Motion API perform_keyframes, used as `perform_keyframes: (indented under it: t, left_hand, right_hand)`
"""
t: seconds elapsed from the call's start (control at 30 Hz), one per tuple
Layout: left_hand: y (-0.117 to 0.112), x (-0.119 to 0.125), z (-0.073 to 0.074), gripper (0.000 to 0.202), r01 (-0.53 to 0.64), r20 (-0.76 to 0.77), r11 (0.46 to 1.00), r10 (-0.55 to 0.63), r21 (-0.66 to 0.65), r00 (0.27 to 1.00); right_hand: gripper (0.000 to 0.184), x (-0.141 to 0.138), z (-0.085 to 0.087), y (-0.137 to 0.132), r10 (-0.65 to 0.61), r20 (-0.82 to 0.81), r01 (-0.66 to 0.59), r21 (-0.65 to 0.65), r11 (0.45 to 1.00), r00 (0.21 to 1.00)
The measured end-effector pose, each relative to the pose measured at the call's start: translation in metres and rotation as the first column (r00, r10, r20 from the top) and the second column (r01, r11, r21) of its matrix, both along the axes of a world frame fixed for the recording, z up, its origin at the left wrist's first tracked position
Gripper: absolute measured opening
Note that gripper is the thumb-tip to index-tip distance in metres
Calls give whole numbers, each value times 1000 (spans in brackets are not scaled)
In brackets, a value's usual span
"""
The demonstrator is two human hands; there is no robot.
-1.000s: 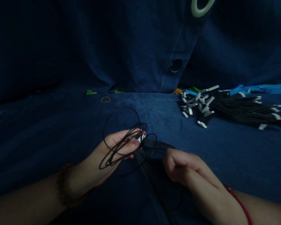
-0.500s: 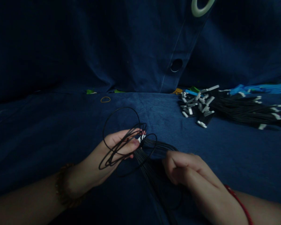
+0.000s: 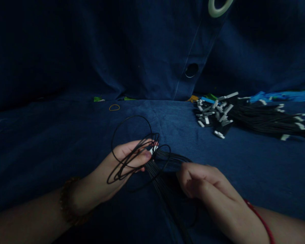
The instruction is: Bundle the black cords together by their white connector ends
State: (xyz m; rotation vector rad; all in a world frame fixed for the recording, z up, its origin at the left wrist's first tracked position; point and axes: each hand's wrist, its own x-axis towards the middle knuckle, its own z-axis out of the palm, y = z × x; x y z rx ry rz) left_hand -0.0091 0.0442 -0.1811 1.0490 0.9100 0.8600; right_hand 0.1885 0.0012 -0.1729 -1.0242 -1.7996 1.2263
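Between the thumb and fingers of my left hand (image 3: 128, 159) a white connector (image 3: 154, 149) is pinched, with thin black wires (image 3: 165, 193) running from it. Loose loops of black wire (image 3: 132, 117) curl over that hand and wrist side. My right hand (image 3: 202, 184) is closed around some strands of the same wires, to the right of the connector. Those strands stretch from the connector into its curled fingers. Other strands hang down toward the bottom, where the dark hides their ends.
A heap of black cables (image 3: 259, 117) with white connectors lies at the right. Behind it is blue material (image 3: 282, 96). A yellow rubber band (image 3: 114, 107) lies on the blue cloth (image 3: 73, 128). A blue curtain (image 3: 142, 51) with a pale ring (image 3: 216, 13) hangs at the back.
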Motion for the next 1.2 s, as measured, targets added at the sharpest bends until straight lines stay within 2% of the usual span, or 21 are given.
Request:
perform_keyframes:
  t: [0.37,0.67,0.77,0.93,1.0,1.07,1.2]
  left_hand:
    - [-2,1,3,21,1,17,1000,-1,-9,1000]
    - [0,1,-3,22,7,29,1000,-7,-2,1000]
    - [0,1,-4,22,-9,43,1000,8,13,999]
    - [0,-1,-2,24,-4,39,1000,4,5,999]
    - [0,-2,-2,24,14,70,1000,-15,14,997]
    - [0,-1,-2,23,23,91,1000,-25,19,996]
    - [-1,-2,-2,23,-4,78,1000,2,27,997]
  right_hand:
    - [24,-1,2,0,-26,16,26,-7,1000,1000]
    - [27,0,0,2,-5,5,5,-5,1000,1000]
    - [27,-1,5,2,48,-1,-48,-15,999,999]
    - [14,-5,21,-2,136,-38,-140,-131,981,990]
    - [11,-5,25,-2,151,-18,-152,-133,979,988]
    - [10,-4,26,-3,133,59,-127,-107,986,989]
    - [11,-2,24,-5,-37,234,39,-4,999,971]
